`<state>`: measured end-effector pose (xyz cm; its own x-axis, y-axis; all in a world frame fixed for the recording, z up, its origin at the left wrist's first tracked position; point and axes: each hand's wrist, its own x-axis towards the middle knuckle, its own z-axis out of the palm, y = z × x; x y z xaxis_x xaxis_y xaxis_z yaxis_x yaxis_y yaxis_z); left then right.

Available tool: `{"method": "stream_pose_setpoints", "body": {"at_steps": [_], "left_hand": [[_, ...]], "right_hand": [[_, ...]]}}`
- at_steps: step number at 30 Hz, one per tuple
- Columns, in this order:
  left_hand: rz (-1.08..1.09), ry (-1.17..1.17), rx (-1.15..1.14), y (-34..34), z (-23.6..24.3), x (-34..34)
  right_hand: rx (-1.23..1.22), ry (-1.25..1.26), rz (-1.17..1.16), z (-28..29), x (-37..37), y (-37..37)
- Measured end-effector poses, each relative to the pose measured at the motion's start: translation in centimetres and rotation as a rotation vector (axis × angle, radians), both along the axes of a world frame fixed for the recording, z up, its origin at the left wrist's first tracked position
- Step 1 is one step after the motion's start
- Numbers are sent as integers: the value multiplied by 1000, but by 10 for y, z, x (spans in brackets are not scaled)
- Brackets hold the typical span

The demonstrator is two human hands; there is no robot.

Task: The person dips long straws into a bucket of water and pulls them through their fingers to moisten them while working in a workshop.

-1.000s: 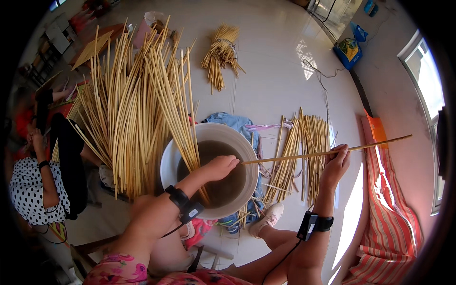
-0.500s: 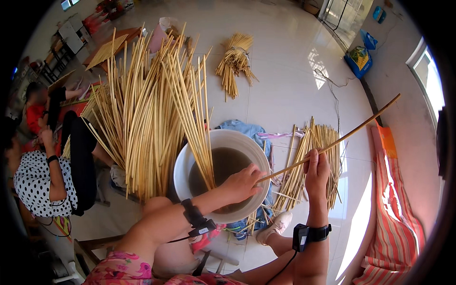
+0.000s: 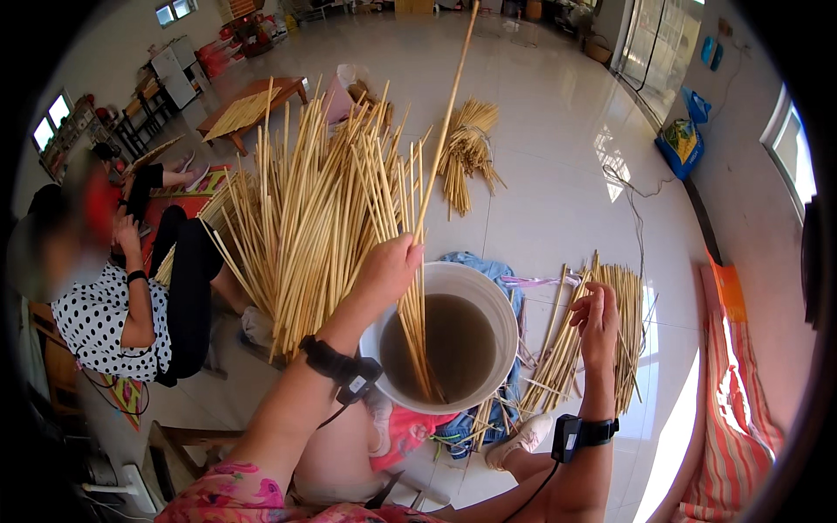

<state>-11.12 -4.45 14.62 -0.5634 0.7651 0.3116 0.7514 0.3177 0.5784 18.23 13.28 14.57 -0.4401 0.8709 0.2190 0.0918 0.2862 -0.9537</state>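
Observation:
My left hand (image 3: 390, 272) is closed around the lower part of a long thin stalk (image 3: 450, 113), which rises steeply above the white bucket's left side. Beside that hand, a loose bunch of similar stalks (image 3: 410, 336) stands in the bucket (image 3: 502, 383), their lower ends in murky water (image 3: 462, 340). My right hand (image 3: 598, 324) is raised to the right of the bucket, fingers loosely bent and apart, holding nothing. Behind it on the floor lies a pile of stalks (image 3: 626, 349).
To the left leans a big heap of stalks (image 3: 305, 235). Farther off lies a tied bundle (image 3: 468, 144). A person in a dotted top (image 3: 109, 327) sits at left. Blue cloth (image 3: 514, 301) surrounds the bucket's base. Striped fabric (image 3: 737, 410) hangs along the right wall.
The stalk has swung from slanting out to the right to nearly upright, carried leftward in my left hand. My right hand has let go of it. The view has tilted upward.

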Motion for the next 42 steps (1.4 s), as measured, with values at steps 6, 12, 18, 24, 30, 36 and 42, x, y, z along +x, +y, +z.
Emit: {"method": "stream_pose_setpoints", "body": {"at_steps": [6,12,18,24,30,36,42], "left_hand": [[371,155,-372,-89,2,-107],[423,78,-688,-141,-3,-116],[472,159,-487,-149,-4,-89],[84,-313,-198,-71,-27,-47],[40,-1094,-218,0,-66,17],[143,-712,-173,17,-98,26],[145,-544,-395,26,-116,16]], "right_hand": [[8,-22,26,0,2,1],[5,-40,41,3,6,-1],[9,-19,50,6,2,-5],[32,-130,82,2,-2,-7],[-5,-180,147,-2,-3,-10],[7,-253,168,3,-4,-14],[-21,-274,170,11,-9,-20]]}}
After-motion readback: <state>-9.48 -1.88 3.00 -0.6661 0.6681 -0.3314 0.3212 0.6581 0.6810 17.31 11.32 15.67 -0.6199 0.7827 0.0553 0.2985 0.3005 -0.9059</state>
